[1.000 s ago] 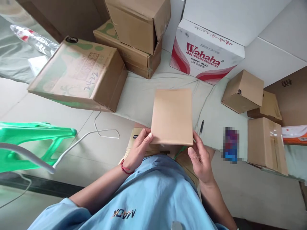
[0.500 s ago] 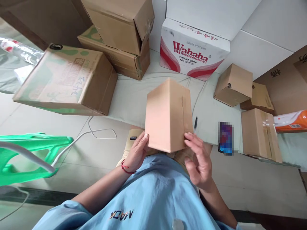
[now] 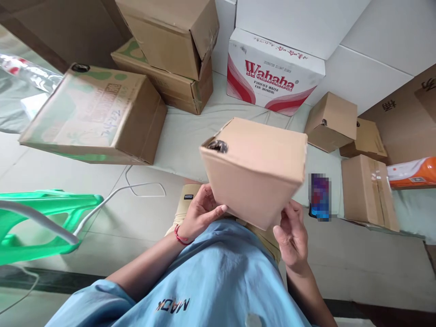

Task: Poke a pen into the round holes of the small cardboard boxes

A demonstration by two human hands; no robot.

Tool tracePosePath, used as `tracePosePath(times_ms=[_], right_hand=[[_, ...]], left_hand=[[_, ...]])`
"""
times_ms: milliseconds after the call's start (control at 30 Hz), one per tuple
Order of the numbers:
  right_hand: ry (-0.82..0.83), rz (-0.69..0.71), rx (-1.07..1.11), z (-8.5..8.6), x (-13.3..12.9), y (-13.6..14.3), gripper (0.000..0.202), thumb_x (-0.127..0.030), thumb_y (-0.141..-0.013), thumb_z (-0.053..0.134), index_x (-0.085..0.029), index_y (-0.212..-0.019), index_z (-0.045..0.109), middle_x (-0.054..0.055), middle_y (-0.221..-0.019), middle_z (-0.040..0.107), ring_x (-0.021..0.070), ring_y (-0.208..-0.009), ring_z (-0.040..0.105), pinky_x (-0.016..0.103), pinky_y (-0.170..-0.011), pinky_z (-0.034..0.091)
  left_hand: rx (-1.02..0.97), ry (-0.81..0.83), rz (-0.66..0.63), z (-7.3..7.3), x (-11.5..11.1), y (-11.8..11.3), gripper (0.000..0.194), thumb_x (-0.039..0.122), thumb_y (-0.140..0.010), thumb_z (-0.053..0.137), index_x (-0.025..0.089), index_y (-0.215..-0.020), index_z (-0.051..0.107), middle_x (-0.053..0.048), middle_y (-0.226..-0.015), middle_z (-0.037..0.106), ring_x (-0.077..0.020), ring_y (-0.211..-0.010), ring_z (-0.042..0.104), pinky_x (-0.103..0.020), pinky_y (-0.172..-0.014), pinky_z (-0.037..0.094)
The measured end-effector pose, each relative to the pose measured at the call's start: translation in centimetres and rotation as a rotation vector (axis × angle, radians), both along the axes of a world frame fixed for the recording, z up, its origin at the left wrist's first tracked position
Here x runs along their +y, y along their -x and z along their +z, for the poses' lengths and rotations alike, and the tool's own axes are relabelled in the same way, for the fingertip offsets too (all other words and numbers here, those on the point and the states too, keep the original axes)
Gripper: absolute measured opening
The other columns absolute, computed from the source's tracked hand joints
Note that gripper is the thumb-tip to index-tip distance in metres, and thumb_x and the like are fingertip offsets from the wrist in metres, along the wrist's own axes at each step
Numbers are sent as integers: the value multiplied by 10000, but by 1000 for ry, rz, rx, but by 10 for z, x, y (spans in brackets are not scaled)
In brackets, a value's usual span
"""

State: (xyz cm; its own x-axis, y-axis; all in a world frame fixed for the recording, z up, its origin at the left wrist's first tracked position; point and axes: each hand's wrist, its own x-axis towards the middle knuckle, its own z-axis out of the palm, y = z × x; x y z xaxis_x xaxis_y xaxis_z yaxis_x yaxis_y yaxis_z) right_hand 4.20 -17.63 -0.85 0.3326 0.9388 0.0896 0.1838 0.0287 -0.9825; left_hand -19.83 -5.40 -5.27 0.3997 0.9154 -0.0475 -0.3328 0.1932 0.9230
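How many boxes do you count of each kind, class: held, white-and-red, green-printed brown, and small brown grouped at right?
Held brown box: 1
White-and-red box: 1
Green-printed brown boxes: 2
Small brown boxes at right: 3
Total: 7

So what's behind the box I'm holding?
Behind the held box, pale green cloth shows, and farther back the Wahaha carton. Whatever lies directly behind the box is covered, so I can't tell.

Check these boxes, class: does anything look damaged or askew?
The held box has a dark, ragged-looking patch near its upper left corner, unlike its plain sides; whether torn or marked is unclear. Behind, the stacked upper box sits askew over the lower one.
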Motion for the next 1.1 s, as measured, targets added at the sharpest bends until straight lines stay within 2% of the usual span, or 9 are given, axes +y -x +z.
tracePosePath(times_ms=[167, 300, 400, 533, 667, 800, 933, 1000, 1100], right_hand=[[-132, 151, -353, 15, 6, 0, 674, -354, -972, 709, -434, -1621, 542, 63, -1642, 531, 386, -1552, 477, 667, -1319, 357], [-66, 64, -190, 20, 11, -3, 802, -410, -868, 850, -411, -1611, 548, 51, -1705, 501, 414, -1630, 389, 706, -1332, 330], [-14, -87, -30, 22, 18, -10, 753, -392, -882, 861, -368, -1581, 583, 85, -1635, 588, 375, -1528, 548, 632, -1276, 459], [-64, -270, -70, 32, 33, -16, 549, -356, -929, 833, -310, -1462, 706, 92, -1401, 764, 313, -1269, 748, 521, -1146, 592], [-184, -348, -125, 49, 41, -15, 431, -343, -932, 820, -288, -1359, 784, 73, -1215, 834, 325, -1206, 776, 534, -1101, 613], [-219, -233, -22, 63, 33, -19, 400, -372, -972, 757, -313, -1366, 790, 81, -1254, 831, 359, -1264, 758, 575, -1114, 603], [-56, 30, 136, 73, 20, -29, 578, -428, -935, 791, -320, -1495, 699, 117, -1466, 736, 399, -1407, 670, 593, -1087, 630], [4, 143, 149, 77, 18, -30, 738, -383, -860, 877, -366, -1555, 631, 96, -1594, 641, 390, -1445, 638, 525, -977, 694], [-18, 117, 87, 75, 26, -26, 834, -273, -794, 932, -417, -1552, 613, 52, -1670, 564, 344, -1462, 622, 398, -853, 718]], left_hand=[[-28, 172, 35, 7, 6, 6, 407, 521, -937, 802, 221, -1209, 760, -81, -1109, 797, -198, -986, 750, -281, -825, 629], [-110, 210, -26, 17, 8, 16, 496, 646, -970, 671, 203, -1141, 814, -122, -1054, 832, -238, -880, 789, -307, -654, 641], [-109, 54, -35, 33, 8, 22, 525, 635, -1002, 616, 206, -1213, 830, -150, -1252, 821, -311, -1098, 803, -411, -856, 690], [-33, -237, -70, 59, 10, 23, 466, 550, -1036, 611, 242, -1325, 809, -124, -1389, 776, -361, -1372, 691, -536, -1197, 550], [-23, -392, -103, 75, 10, 22, 472, 543, -1040, 621, 281, -1406, 761, -104, -1467, 735, -369, -1436, 645, -555, -1243, 506], [-29, -478, -87, 86, 4, 28, 510, 576, -1030, 628, 290, -1438, 734, -104, -1510, 705, -372, -1398, 668, -567, -1204, 551], [2, -527, -68, 96, 2, 36, 534, 580, -1032, 619, 298, -1479, 696, -94, -1564, 658, -365, -1494, 587, -584, -1281, 488], [34, -547, -36, 100, 6, 37, 557, 609, -1031, 599, 306, -1491, 683, -90, -1638, 585, -381, -1573, 495, -600, -1302, 459], [40, -529, -5, 100, 17, 34, 573, 652, -1016, 587, 334, -1484, 680, -87, -1704, 503, -415, -1605, 442, -624, -1256, 498]])
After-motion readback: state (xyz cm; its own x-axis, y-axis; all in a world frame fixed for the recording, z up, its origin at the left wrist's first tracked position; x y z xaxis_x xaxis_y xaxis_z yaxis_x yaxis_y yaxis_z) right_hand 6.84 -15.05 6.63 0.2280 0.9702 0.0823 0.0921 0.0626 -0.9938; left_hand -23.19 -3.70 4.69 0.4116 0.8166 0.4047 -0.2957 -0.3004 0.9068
